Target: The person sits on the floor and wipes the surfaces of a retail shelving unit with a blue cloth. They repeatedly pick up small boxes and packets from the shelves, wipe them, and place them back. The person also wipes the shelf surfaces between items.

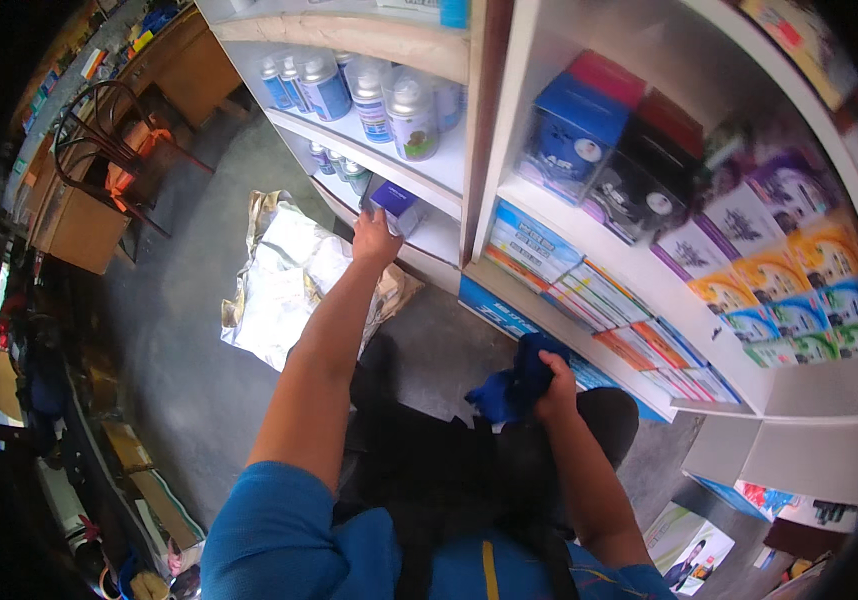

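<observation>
My left hand [376, 241] reaches to the lowest visible shelf of a white cabinet, its fingertips at the near end of a purple and white box [397, 204]; whether they grip it I cannot tell. Small spray cans [340, 166] stand beside that box. On the shelf above are larger aerosol cans [412, 112] with clear caps. My right hand [555, 386] holds a bunched dark blue cloth [523, 379] over my lap. Below and to the left of my left hand, a crumpled white and silvery plastic sack [286, 262] lies on the floor.
Stacked boxes [601, 292] fill the shelves at right, with blue and black boxes [575, 135] above them. A dark chair [110, 150] with orange ties stands at a wooden desk [84, 225], upper left. Boards and cartons [163, 502] lie lower left, a printed box [688, 551] lower right.
</observation>
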